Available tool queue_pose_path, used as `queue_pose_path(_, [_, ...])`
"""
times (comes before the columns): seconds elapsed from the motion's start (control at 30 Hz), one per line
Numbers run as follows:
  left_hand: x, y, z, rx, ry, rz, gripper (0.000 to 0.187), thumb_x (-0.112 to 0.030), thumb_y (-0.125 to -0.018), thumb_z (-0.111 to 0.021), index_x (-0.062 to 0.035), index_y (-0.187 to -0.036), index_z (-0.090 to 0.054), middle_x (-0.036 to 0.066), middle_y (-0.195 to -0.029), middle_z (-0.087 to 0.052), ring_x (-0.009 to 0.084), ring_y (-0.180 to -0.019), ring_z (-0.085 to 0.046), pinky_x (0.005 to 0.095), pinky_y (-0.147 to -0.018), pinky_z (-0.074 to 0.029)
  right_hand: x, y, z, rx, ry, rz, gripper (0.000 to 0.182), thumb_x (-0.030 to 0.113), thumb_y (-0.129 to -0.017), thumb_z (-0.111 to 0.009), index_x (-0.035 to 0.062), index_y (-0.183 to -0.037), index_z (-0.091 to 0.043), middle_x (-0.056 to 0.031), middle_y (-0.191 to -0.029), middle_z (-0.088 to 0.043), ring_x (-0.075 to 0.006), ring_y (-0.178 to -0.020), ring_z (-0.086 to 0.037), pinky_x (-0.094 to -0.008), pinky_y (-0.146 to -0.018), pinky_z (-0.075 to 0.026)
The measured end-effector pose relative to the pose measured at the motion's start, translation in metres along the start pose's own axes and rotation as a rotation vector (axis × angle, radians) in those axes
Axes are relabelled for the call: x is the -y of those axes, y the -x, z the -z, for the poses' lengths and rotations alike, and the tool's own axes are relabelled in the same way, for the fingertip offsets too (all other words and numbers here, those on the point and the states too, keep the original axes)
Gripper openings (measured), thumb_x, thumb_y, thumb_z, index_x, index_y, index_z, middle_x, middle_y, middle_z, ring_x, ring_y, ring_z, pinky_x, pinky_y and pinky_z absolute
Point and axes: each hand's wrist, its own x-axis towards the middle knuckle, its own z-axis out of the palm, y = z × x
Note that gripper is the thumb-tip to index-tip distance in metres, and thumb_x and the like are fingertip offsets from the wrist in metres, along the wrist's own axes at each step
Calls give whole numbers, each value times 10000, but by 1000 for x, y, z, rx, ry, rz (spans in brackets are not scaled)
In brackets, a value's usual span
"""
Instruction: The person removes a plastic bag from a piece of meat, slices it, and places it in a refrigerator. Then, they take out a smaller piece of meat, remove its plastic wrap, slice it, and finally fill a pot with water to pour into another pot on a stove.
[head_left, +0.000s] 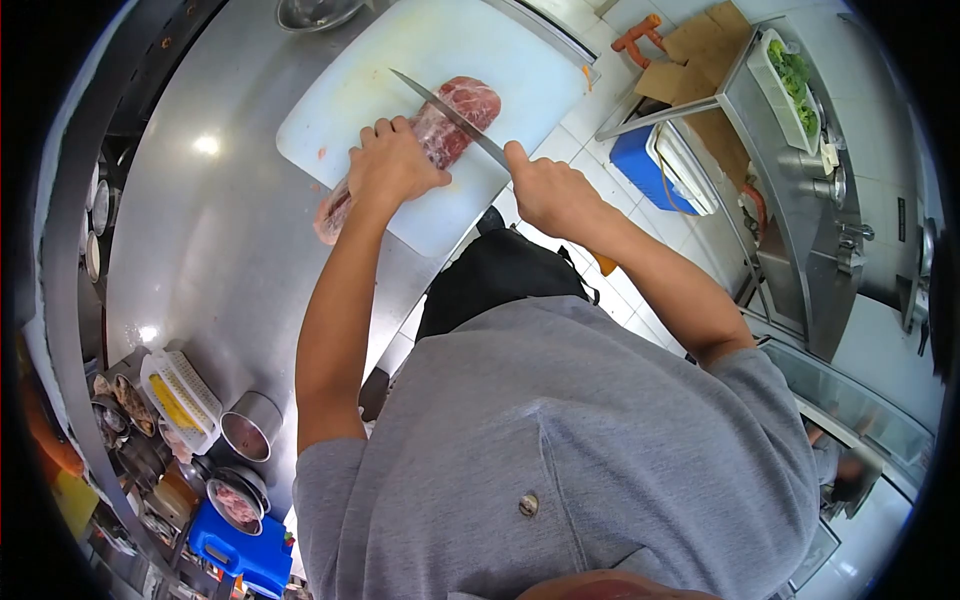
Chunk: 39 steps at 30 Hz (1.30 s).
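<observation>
A long piece of raw meat (462,112) lies across the white cutting board (340,90), its narrow end hanging past the board's near-left edge over the steel table. My left hand (392,165) presses down on the middle of the meat, fingers wrapped over it. In my right hand (552,188) is the handle of a knife (436,103), the handle itself hidden by my fingers. The long blade crosses over the meat just beyond my left fingertips, its tip pointing to the upper left above the board.
On the steel table (200,230) stand a metal bowl (312,12), a metal pot (250,427), a white basket (180,400) and a bowl of meat pieces (237,500). A blue cooler (640,165) and a shelf with a tray of greens (790,85) are to the right.
</observation>
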Motion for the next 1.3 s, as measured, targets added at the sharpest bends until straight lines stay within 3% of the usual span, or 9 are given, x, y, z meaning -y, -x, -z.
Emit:
queue_pose_path(0.87, [2, 0, -5, -29, 29, 0, 808, -411, -607, -791, 15, -1225, -493, 156, -1241, -526, 316, -1178, -478, 442, -939, -439, -4, 5, 6, 57, 67, -23, 278, 4, -784, -517, -8, -1025, -379, -262, -749, -624, -451, -748, -638, -530, -668, -500])
queue_pose_path(0.93, [3, -1, -3, -24, 41, 12, 808, -408, -607, -791, 15, -1227, -491, 152, -1236, -528, 315, -1179, -476, 441, -938, -438, -11, 24, 8, 55, 63, -12, 158, 44, -867, -445, -1, -989, -356, -279, -709, -593, -481, -683, -593, -565, -617, -447])
queue_pose_path(1.1, [4, -4, -8, -39, 30, -2, 785, -399, -604, -795, 4, -1210, -502, 140, -1216, -533, 309, -1171, -478, 440, -931, -436, -8, 39, 21, 156, 73, -86, 142, 14, -859, -440, -7, -968, -352, -276, -684, -582, -476, -680, -592, -566, -615, -440])
queue_pose_path(1.17, [6, -3, -7, -31, 47, -8, 776, -399, -605, -796, 2, -1202, -507, 139, -1216, -534, 307, -1167, -480, 438, -925, -436, -3, 31, 24, 194, 114, -73, 298, -17, -767, -560, -1, -983, -356, -281, -770, -611, -466, -754, -632, -537, -656, -500])
queue_pose_path(1.3, [7, -3, -6, -51, 73, -44, 773, -400, -596, -805, 8, -1188, -520, 142, -1192, -549, 301, -1139, -504, 437, -891, -447, -7, -3, 7, 110, 97, 39, 307, -33, -765, -554, 4, -980, -337, -282, -762, -611, -482, -760, -625, -544, -654, -499])
